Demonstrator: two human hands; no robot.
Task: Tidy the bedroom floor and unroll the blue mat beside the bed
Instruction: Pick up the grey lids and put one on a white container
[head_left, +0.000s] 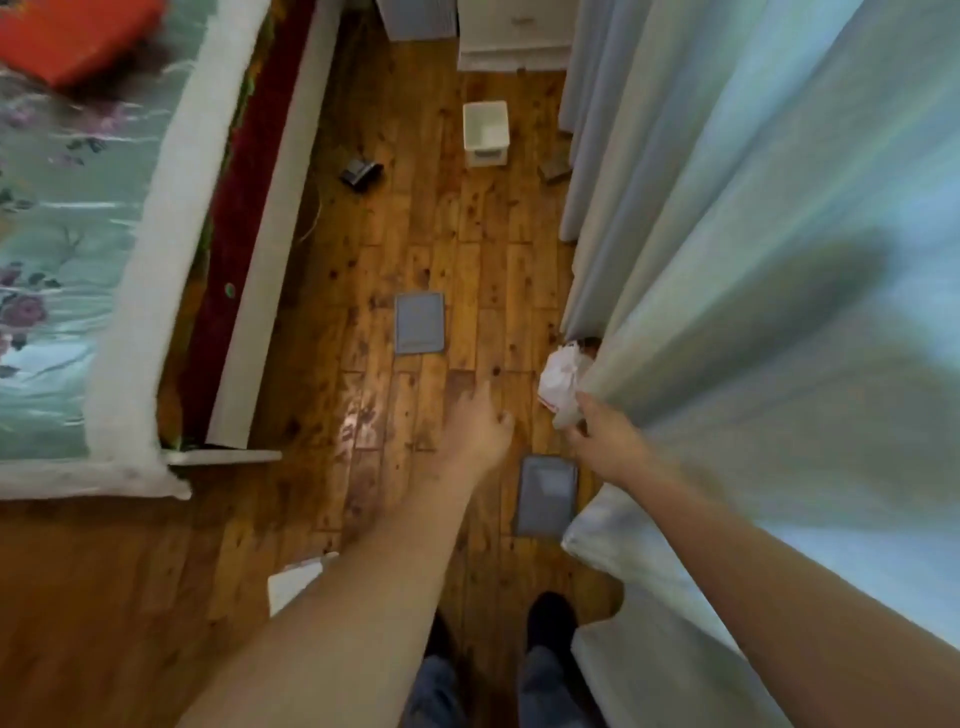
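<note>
The paper (561, 379) is held above the floor (441, 234), right against the curtain (727, 260), pinched at its near end by the right grip (602, 441). Its long axis runs away from the person, free end toward the bin (485, 132). The left grip (478, 431) hangs released, holding nothing. With so light a pinch, the paper could slip or snag in the curtain folds. No blue mat shows.

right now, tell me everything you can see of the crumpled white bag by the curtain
The crumpled white bag looks like thin plastic or paper, creased all over, with a reddish mark along its lower left edge. It sits on the wooden floor at the foot of the pale curtain, and a fold hides its right side. The right hand appears to pinch its near end, though blur hides the exact hold.
</note>
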